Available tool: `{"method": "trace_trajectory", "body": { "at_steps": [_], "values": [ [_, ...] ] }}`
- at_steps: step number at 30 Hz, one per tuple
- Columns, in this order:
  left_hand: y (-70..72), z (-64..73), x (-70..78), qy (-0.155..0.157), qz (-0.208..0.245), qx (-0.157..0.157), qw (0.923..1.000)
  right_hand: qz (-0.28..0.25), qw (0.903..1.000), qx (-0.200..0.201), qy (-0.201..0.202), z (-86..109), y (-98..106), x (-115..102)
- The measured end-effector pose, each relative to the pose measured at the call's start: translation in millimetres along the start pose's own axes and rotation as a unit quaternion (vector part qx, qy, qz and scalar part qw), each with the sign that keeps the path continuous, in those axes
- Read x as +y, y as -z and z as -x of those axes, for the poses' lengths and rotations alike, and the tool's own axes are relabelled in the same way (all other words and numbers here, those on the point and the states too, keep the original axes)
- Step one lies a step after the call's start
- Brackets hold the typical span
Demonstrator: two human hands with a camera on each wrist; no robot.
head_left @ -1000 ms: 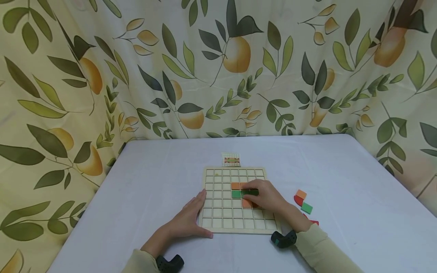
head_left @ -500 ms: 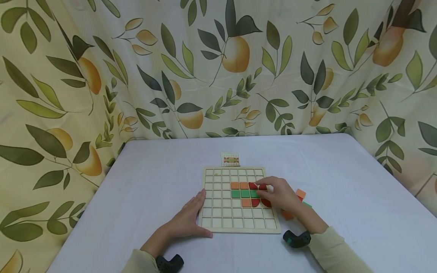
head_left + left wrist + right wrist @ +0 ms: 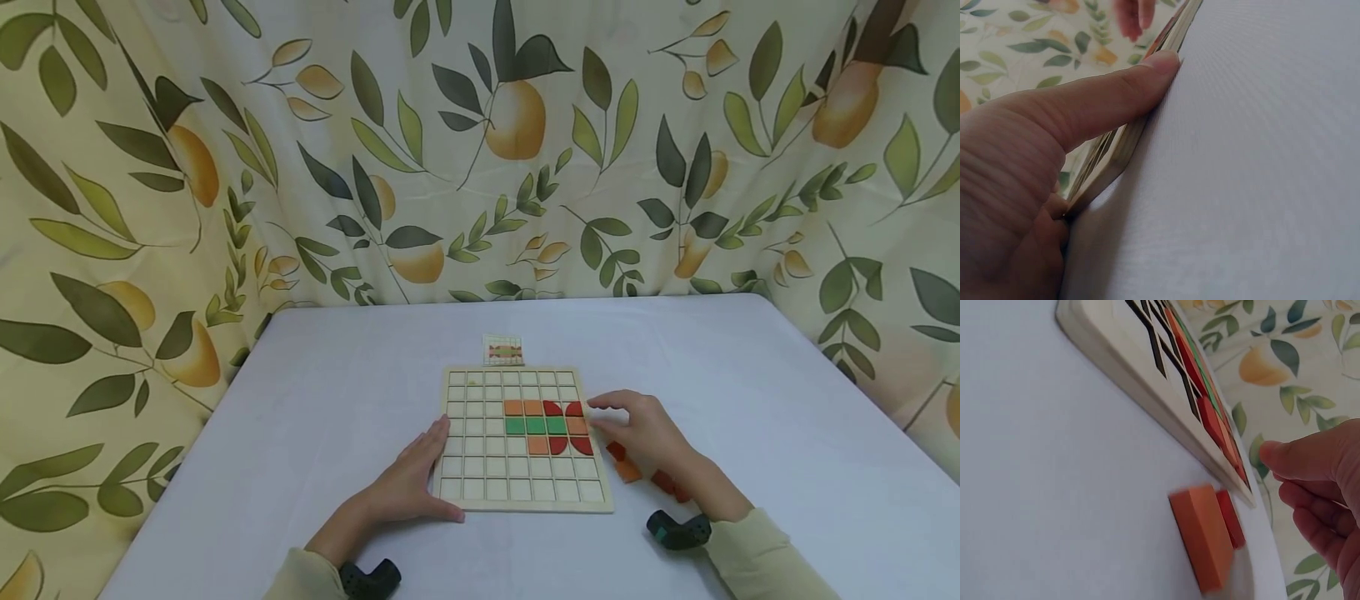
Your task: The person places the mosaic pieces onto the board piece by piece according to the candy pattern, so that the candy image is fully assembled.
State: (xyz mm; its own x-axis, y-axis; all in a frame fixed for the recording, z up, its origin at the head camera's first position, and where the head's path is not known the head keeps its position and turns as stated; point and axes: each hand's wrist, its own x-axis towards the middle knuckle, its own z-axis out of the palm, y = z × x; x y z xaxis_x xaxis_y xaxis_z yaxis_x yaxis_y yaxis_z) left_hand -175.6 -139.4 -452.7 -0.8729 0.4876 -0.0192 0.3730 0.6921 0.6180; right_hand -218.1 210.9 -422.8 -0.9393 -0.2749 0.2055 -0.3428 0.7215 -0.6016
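A wooden grid board (image 3: 487,488) lies flat on the table. Orange, green and red tiles fill cells on its right half, among them an orange square tile (image 3: 577,426) at the right end of the green row (image 3: 536,426). My left hand (image 3: 405,477) rests against the board's left edge with straight fingers; its thumb (image 3: 1119,94) touches the near edge. Just off the right edge is my right hand (image 3: 651,432), its fingers loosely bent and nothing between thumb (image 3: 1297,453) and fingertips.
Loose pieces lie right of the board, partly under the right hand: an orange tile (image 3: 628,472), a red piece (image 3: 616,451) and another red one (image 3: 663,481). A small pattern card (image 3: 503,351) sits behind the board. A printed curtain (image 3: 465,167) hangs beyond the table.
The right hand has moved right, off the board. An orange tile now shows at the end of the green row, where the fingers were. The left hand stays in place.
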Motion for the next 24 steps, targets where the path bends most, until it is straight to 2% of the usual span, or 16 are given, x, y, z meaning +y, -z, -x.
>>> {"method": "trace_trajectory", "body": {
  "at_steps": [5, 14, 24],
  "values": [
    [0.3, 0.1, 0.7, 0.002, 0.002, 0.000, 1.0000, 0.000, 0.9993, 0.007, -0.036, 5.7, 7, 8],
    [-0.5, -0.4, 1.9, 0.001, 0.005, -0.001, 1.0000, 0.026, 0.9990, 0.031, -0.018, 15.4, 18, 23],
    [0.0, -0.2, 1.7, 0.001, -0.001, 0.001, 1.0000, 0.040, 0.9974, 0.036, -0.048, 24.8, 28, 34]
  ]
}}
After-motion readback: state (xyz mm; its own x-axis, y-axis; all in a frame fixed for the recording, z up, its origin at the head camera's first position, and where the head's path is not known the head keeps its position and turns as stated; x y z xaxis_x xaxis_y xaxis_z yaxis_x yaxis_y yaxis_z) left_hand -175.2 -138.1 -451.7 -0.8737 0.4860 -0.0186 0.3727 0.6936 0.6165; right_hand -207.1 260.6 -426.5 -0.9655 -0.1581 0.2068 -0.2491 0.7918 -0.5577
